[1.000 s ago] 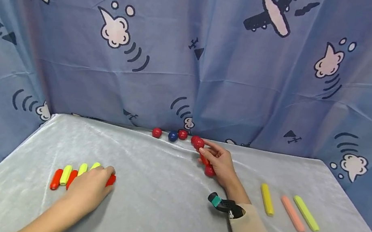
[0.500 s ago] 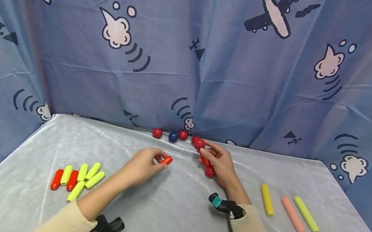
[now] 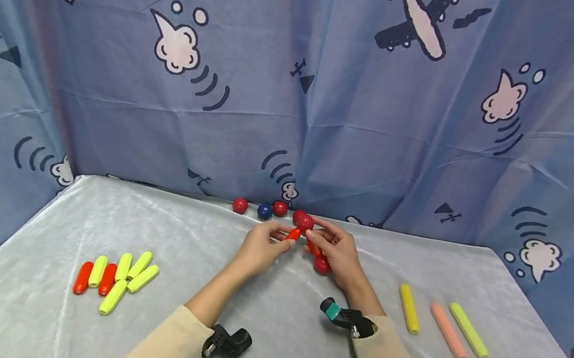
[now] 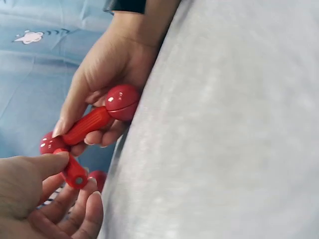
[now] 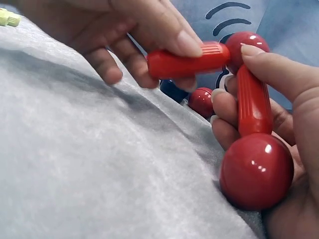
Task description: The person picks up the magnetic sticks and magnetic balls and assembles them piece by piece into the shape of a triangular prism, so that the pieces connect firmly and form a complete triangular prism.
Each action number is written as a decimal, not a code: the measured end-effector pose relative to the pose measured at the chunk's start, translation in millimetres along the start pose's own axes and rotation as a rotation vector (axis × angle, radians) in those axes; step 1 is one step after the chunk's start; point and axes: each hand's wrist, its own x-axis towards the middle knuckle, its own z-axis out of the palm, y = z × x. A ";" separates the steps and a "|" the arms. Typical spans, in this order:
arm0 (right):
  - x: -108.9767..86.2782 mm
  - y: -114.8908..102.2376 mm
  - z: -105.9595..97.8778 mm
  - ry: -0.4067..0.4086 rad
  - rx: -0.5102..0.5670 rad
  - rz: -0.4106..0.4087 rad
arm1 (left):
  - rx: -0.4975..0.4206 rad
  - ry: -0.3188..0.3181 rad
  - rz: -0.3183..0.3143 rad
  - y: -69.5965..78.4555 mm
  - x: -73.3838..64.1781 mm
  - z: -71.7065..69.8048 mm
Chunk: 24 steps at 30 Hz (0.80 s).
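Note:
My right hand [image 3: 340,256] holds a ridged red magnetic rod [image 5: 254,107] with a glossy red ball at each end. The larger-looking near ball [image 5: 256,172] hangs low by the palm; my right thumb reaches the far ball [image 5: 239,42]. Between thumb and fingers, my left hand [image 3: 256,248] pinches a second red magnetic rod [image 5: 182,62]. One end of that rod meets the far ball, so the two rods form a corner there. Its free end, with a small grey metal disc [image 4: 79,180], shows in the left wrist view.
Several short yellow and red rods lie at the left, such as a yellow rod [image 3: 113,297]. Along the back edge sit a red ball [image 3: 239,205], a blue ball [image 3: 264,211] and more red balls. Longer yellow [image 3: 409,308], pink [image 3: 447,331] and lime [image 3: 469,330] rods lie right.
My left hand has taken a red rod from the group at the left and carried it right and away to the ball in my right hand. The right hand has stayed almost still.

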 end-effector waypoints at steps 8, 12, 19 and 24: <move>2.2 -3.1 3.4 -0.031 0.020 -0.006 | -0.028 0.022 0.007 -1.9 -2.5 -0.1; 0.0 -6.8 1.8 -0.074 0.008 -0.014 | -0.004 0.002 0.009 1.7 -1.8 0.6; -3.7 -9.3 2.3 -0.107 -0.071 0.004 | 0.063 -0.047 0.081 11.1 -0.8 0.1; 0.6 -8.2 7.2 -0.077 -0.021 0.027 | 0.127 -0.074 0.063 16.2 -5.9 -13.9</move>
